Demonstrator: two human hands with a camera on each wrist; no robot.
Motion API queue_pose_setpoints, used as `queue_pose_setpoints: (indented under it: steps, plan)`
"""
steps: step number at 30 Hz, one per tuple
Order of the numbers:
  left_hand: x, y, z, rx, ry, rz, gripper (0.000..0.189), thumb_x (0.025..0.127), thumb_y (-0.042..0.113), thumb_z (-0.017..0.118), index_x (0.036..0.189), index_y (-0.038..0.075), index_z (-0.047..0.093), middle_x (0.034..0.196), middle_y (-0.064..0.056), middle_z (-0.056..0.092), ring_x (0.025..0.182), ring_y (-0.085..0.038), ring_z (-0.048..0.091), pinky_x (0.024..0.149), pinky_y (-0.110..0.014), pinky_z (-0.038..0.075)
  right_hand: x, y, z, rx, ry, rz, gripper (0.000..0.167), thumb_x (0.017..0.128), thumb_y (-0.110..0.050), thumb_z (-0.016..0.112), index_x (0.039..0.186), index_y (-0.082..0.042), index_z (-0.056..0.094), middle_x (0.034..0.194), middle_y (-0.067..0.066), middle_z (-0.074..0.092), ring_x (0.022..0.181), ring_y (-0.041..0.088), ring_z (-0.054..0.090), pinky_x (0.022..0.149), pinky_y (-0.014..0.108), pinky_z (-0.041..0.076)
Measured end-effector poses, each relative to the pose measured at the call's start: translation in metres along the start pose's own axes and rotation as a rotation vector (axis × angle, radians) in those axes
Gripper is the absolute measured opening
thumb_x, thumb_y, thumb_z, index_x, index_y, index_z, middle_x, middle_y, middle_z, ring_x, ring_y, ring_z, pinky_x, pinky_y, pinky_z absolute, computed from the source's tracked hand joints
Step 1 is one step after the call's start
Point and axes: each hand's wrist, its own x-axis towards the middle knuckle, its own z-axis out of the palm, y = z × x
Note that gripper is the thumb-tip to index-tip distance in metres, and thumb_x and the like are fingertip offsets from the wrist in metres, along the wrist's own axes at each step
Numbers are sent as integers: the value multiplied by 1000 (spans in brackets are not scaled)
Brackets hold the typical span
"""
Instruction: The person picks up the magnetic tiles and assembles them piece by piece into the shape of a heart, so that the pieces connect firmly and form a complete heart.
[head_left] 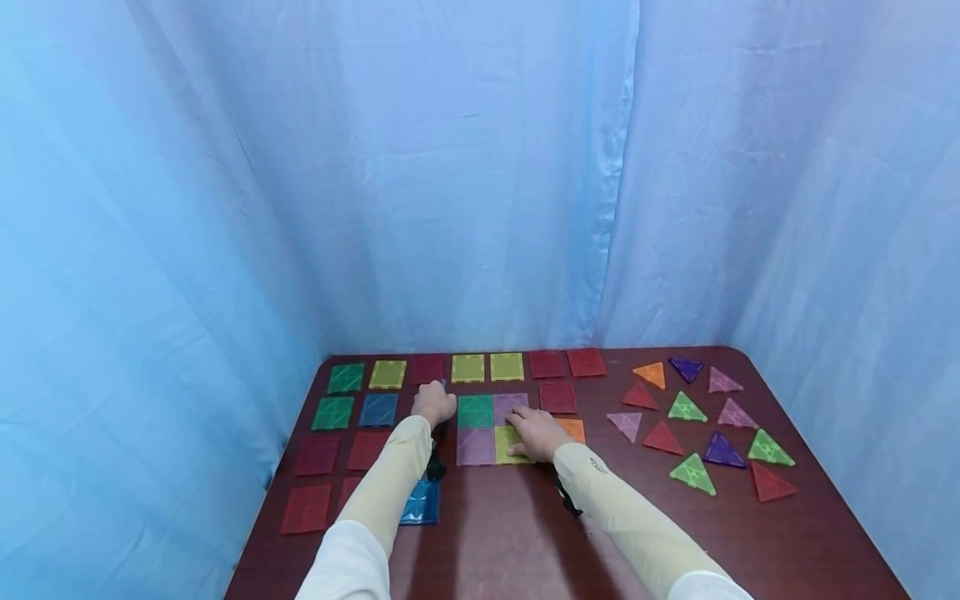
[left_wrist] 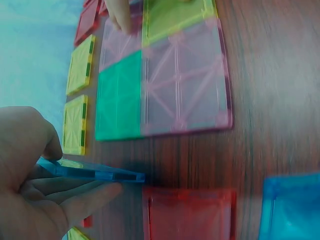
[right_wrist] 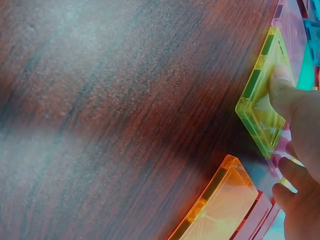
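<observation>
Table [head_left: 495,542] holds two-by-two block of four square tiles [head_left: 477,433]; your right hand [head_left: 536,435] rests on its right side, relaxed, gripping nothing. Your left hand [head_left: 433,404] pinches one blue tile [left_wrist: 95,171] just left of block. Step likely joining tile; next move probably calls for edge alignment. Triangles [head_left: 687,408]: twelve.

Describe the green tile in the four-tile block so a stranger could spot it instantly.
On the brown table, the right hand touches a two-by-two block of square tiles. The green tile fills its far left corner: the block's only green one, bordered by purple tiles.
</observation>
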Motion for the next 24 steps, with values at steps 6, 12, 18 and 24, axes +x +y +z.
queue_pose_setpoints:
  steps: [6,12,18,24]
  plan:
    - [-6,6,6,-97,-68,9,39,101,20,51,63,12,46,58,-4,47,55,-24,54,52,-33,45,1,1,1,-4,17,-11,68,90,-46,74,144,-8,56,149,15,52,138,33,50,116,54,38]
    - [-11,10,5,-134,-80,-15,32,103,28,52,81,6,59,76,-11,61,75,-29,70,71,-43,60,1,0,-3,11,-2,-2,69,91,-46,74,145,-8,55,150,15,51,139,33,49,118,56,33]
    - [-17,8,3,-164,-92,-31,32,103,28,53,82,5,59,79,-14,62,86,-35,72,80,-48,60,0,-2,-4,36,-4,-4,68,91,-43,74,145,-7,54,151,17,50,139,34,49,118,57,33]
    - [-18,8,2,-178,-94,-19,34,105,27,50,77,8,51,71,-11,54,84,-37,70,74,-46,58,0,1,-1,6,2,-5,68,92,-46,72,145,-8,55,150,15,51,139,32,50,118,56,34]
